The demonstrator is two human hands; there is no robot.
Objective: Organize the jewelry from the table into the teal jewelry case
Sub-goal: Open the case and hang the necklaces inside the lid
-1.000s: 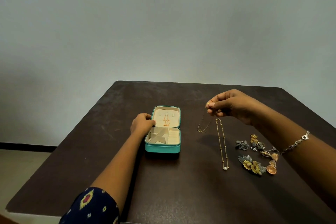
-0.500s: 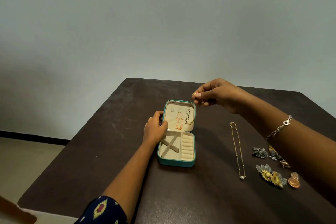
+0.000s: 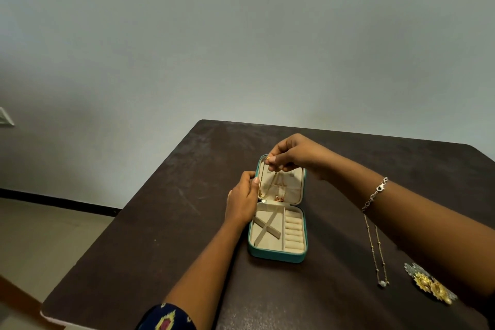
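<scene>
The open teal jewelry case (image 3: 276, 256), lined in cream, sits mid-bench with its lid tipped back. The right hand (image 3: 294, 155) has its grip pinched on a thin gold chain (image 3: 261, 182) hanging against the lid's inside. The left hand (image 3: 242, 201) grips the lid's left edge. A long beaded gold necklace (image 3: 377, 252) and gold flower-shaped earrings (image 3: 428, 285) lie well to the right on the scuffed dark brown bench (image 3: 160, 222). Behind are a plain grey wall (image 3: 241, 35), black skirting (image 3: 53, 202) and a beige floor (image 3: 40, 236)

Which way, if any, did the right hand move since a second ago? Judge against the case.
Yes. The right hand, pinching a chain, moved left, from beside the teal case to over its lid.
</scene>
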